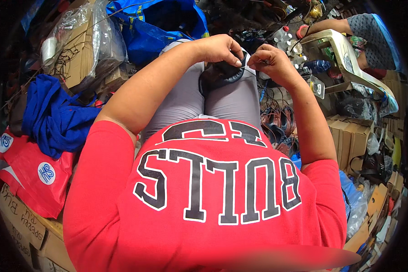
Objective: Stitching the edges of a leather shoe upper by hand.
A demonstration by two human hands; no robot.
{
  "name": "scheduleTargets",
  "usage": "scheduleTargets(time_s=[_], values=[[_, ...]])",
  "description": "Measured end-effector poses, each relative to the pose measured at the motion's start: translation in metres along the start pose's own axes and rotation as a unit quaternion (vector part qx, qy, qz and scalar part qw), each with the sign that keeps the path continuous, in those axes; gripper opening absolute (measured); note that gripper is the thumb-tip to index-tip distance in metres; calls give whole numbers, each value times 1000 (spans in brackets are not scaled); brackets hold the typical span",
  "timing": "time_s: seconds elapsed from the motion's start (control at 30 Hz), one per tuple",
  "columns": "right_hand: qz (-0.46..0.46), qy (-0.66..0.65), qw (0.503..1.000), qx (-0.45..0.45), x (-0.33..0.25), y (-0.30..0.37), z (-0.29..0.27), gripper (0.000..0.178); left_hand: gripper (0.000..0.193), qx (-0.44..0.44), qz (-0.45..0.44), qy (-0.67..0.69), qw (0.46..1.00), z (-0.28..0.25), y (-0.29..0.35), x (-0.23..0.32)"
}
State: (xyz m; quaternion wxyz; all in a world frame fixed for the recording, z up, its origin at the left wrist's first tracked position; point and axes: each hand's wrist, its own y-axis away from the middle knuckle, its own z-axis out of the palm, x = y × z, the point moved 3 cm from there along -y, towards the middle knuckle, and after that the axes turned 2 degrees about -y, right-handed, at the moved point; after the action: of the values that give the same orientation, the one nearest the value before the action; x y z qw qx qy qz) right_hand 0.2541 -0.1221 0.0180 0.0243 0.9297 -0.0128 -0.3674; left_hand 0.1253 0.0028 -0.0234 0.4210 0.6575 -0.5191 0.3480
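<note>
A black shoe (220, 80) with a pale edge lies across my lap, between my grey-trousered knees. Over its upper part my left hand (223, 49) bends down, thumb and fingers closed at the shoe's edge. My right hand (271, 62) is just to the right of it, its thumb and forefinger pinched on a thin pale strand (246, 67) at the shoe's rim. The fingertips of both hands nearly meet there. Whether the strand is a thread or a needle is too small to tell. My fingers partly hide the shoe's top.
A blue bag (145, 34) gapes open beyond my left knee. Left of me are plastic-wrapped cardboard (84, 50), a blue cloth (54, 115) and a red bag (41, 177). Brown shoes (279, 124) lie by my right leg. A person's leg shows behind a pale plastic chair (342, 50).
</note>
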Motion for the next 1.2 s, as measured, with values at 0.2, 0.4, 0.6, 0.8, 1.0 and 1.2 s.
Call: scheduleTargets(time_s=[0.2,0.4,0.6,0.8,1.0,1.2], values=[[31,-109,993,9,8,4,13,10,23,-5,4,90,996,5,-2,-4],[30,-106,986,122,9,23,33,9,25,-26,-2,152,988,8,-1,-8],[5,-64,986,152,-5,37,37,14,30,-56,-24,146,987,8,3,-10],[22,-13,991,130,-15,37,33,18,34,-71,-14,143,987,11,3,-14],[29,64,993,92,-30,31,27,16,34,-81,-18,147,986,12,4,-14],[10,256,966,28,-56,17,24,22,34,-98,-7,123,988,11,6,-6]])
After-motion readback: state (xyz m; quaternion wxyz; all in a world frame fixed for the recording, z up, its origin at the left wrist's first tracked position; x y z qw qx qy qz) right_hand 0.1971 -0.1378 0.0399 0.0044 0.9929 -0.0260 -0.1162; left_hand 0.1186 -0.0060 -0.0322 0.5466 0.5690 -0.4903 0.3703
